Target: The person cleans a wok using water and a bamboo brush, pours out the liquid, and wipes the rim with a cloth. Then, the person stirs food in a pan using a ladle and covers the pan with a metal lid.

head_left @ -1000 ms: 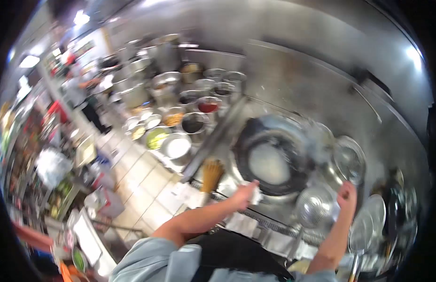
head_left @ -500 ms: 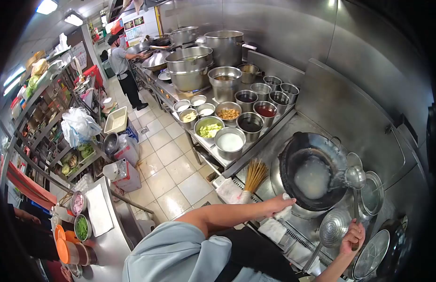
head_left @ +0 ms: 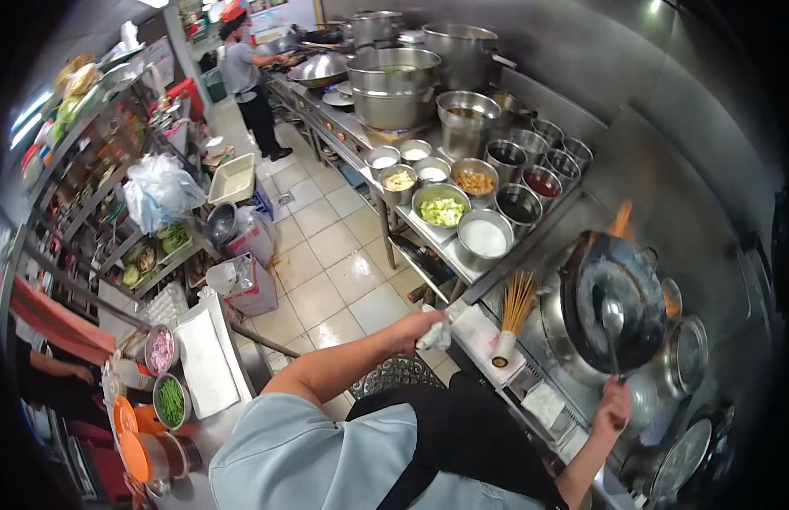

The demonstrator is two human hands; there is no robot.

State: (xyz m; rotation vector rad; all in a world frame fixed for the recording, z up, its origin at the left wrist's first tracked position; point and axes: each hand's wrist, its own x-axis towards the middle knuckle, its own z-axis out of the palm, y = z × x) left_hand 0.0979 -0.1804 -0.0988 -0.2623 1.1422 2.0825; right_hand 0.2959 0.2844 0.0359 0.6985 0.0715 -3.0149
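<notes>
My left hand [head_left: 418, 331] is closed around a white cloth [head_left: 434, 333], out over the stove's front edge and away from the wok. The dark wok [head_left: 620, 285] stands tilted over the burner, with an orange flame [head_left: 621, 221] at its far rim. My right hand [head_left: 612, 406] grips the handle of a metal ladle [head_left: 613, 316], whose bowl is inside the wok. A bamboo brush [head_left: 518, 304] stands on a white cloth left of the wok.
Metal pots of sauces and chopped food [head_left: 485, 239] stand on the counter beyond the brush. Strainers [head_left: 682, 459] lie at the right. A side table at the left holds bowls and orange-lidded tubs [head_left: 134, 457]. Another person [head_left: 245, 72] stands at the far stoves; a co-worker's arm [head_left: 63, 367] shows far left.
My left hand has come away from the wok's rim with the cloth. The wok is now tilted, a flame shows behind it, its pale liquid is no longer visible, and the ladle is inside it.
</notes>
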